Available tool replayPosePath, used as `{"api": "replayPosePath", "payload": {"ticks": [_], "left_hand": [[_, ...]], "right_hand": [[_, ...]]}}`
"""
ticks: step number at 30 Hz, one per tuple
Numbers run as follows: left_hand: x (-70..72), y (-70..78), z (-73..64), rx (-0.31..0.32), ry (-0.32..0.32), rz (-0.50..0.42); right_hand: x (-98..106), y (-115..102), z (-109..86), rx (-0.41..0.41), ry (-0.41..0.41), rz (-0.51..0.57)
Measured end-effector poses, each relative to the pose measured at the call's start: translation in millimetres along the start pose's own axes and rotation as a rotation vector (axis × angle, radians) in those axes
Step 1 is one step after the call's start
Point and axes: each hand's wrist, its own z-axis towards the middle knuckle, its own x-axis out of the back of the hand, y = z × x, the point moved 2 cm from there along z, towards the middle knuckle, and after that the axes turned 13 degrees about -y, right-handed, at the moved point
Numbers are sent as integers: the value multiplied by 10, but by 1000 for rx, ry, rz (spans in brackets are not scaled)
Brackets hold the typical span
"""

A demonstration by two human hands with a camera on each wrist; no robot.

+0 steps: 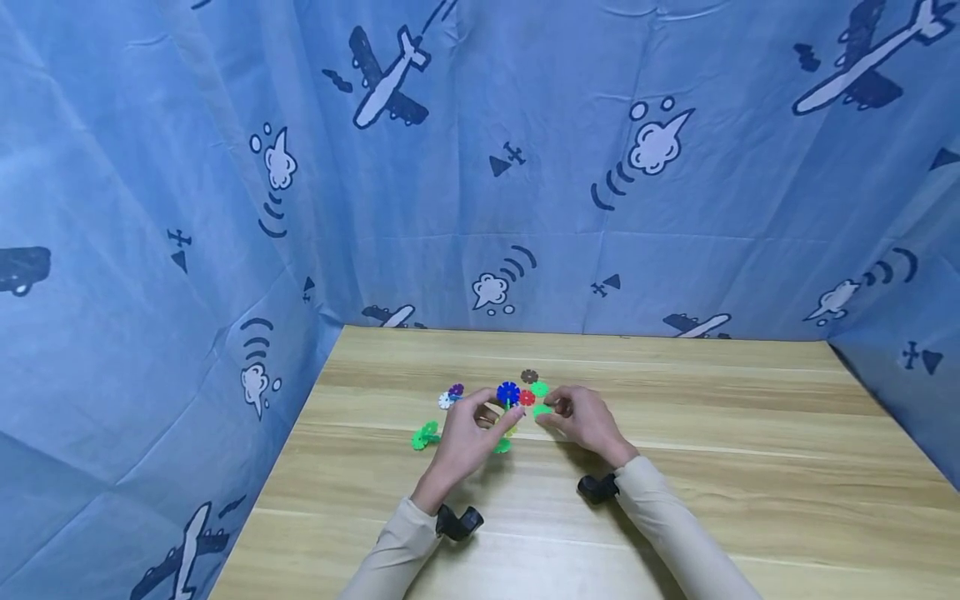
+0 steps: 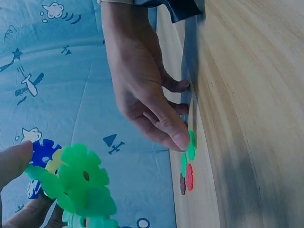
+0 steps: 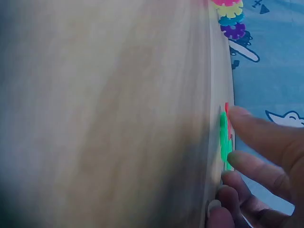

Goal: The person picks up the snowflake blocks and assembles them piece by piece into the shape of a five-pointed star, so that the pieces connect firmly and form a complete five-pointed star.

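Note:
My left hand [image 1: 467, 435] grips a joined cluster of notched plastic discs above the table. In it are a blue disc [image 1: 508, 393], a yellow disc [image 2: 54, 160] and several green discs [image 2: 84, 178]; the left thumb presses at the blue one. My right hand [image 1: 587, 419] is low over the table, its fingertips right at a loose green disc [image 1: 542, 410] lying flat, fingers bent and slightly apart. Close beyond lie a red disc [image 1: 527, 398], a second green disc [image 1: 539, 389] and a brown disc [image 1: 529, 377].
Left of the left hand are joined green discs [image 1: 425, 436], a white disc [image 1: 446, 401] and a purple disc [image 1: 456, 389]. The wooden table [image 1: 712, 467] meets a blue printed curtain [image 1: 570, 208] at its back and sides. Each wrist carries a black camera [image 1: 459, 523].

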Motion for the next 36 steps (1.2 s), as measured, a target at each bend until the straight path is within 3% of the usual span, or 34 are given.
{"api": "replayPosePath", "payload": {"ticks": [5, 12, 20, 31, 36], "left_hand": [[6, -13, 13, -10, -2, -56], [17, -25, 25, -20, -9, -134], [15, -18, 19, -31, -15, -181], [31, -35, 30, -22, -7, -186], [33, -37, 31, -23, -1, -187]], "right_hand": [[-10, -30, 17, -11, -7, 20], [3, 10, -19, -25, -63, 143], [34, -32, -118, 44, -72, 219], [189, -329, -286, 95, -99, 468], [273, -450, -336, 142, -84, 492]]}}
